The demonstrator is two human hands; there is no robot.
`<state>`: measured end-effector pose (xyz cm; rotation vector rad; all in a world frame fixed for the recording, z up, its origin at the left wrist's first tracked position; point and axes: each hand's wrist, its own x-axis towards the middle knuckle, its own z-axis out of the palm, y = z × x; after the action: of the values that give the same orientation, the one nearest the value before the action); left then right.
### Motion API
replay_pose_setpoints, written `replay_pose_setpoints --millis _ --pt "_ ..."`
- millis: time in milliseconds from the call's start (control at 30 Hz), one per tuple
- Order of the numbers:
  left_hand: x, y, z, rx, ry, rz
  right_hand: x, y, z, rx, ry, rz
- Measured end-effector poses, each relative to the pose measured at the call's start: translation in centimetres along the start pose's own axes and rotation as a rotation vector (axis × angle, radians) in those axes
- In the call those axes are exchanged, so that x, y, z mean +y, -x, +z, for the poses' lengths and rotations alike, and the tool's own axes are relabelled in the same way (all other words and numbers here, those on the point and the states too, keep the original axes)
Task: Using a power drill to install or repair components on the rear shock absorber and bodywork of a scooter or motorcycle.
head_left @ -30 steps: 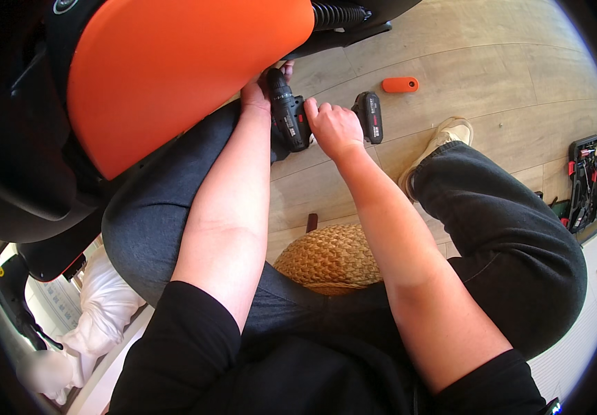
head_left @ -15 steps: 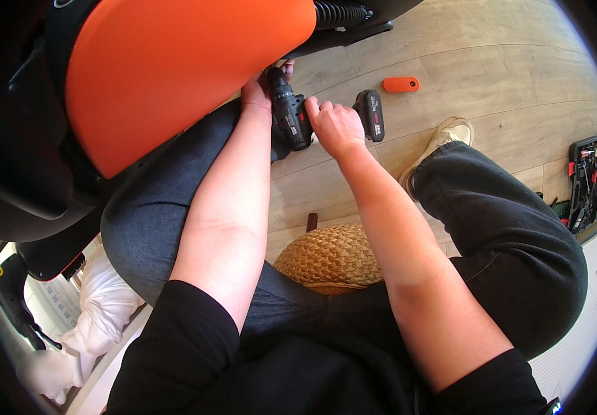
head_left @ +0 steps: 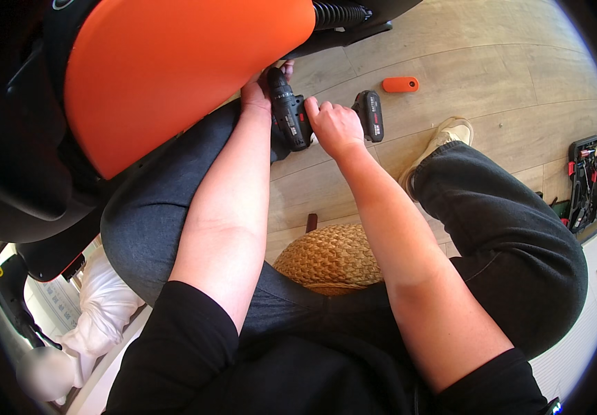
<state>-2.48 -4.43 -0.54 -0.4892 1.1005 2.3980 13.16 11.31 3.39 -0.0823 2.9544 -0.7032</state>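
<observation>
My right hand (head_left: 336,126) is wrapped round the grip of a black cordless drill (head_left: 288,117), whose battery (head_left: 369,116) sticks out on the right of the fist. The drill's chuck end points toward the lower edge of a large orange panel (head_left: 188,76). Close beside the chuck is my left hand (head_left: 256,95), partly behind the drill and under the panel's edge. Most of its fingers are hidden, so what they hold cannot be seen; a fingertip shows just past the drill.
On the wooden floor (head_left: 464,76) lies a small orange piece (head_left: 400,84) with a dark hole. An open black tool case (head_left: 585,180) stands at the far right. A woven stool (head_left: 333,256) is beneath me. A black ribbed hose (head_left: 340,14) runs beside the panel.
</observation>
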Motion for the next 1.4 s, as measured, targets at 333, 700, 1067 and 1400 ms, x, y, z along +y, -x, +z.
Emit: replay_pose_setpoints --millis 333,700,1067,1400 --pt "-0.8 0.2 0.3 0.014 -0.023 -0.026 0.9 0.2 0.5 0.019 -0.013 -0.001" --pt "0.0 1.0 1.0 0.072 0.015 -0.013 0.6 -0.1 -0.4 0.008 -0.233 -0.014" --pt "0.1 1.2 1.5 0.105 -0.023 -0.054 -0.3 -0.1 -0.2 -0.052 -0.227 0.050" --pt "-0.1 1.3 2.2 0.154 -0.040 -0.054 -0.3 0.0 -0.1 -0.034 -0.227 0.056"
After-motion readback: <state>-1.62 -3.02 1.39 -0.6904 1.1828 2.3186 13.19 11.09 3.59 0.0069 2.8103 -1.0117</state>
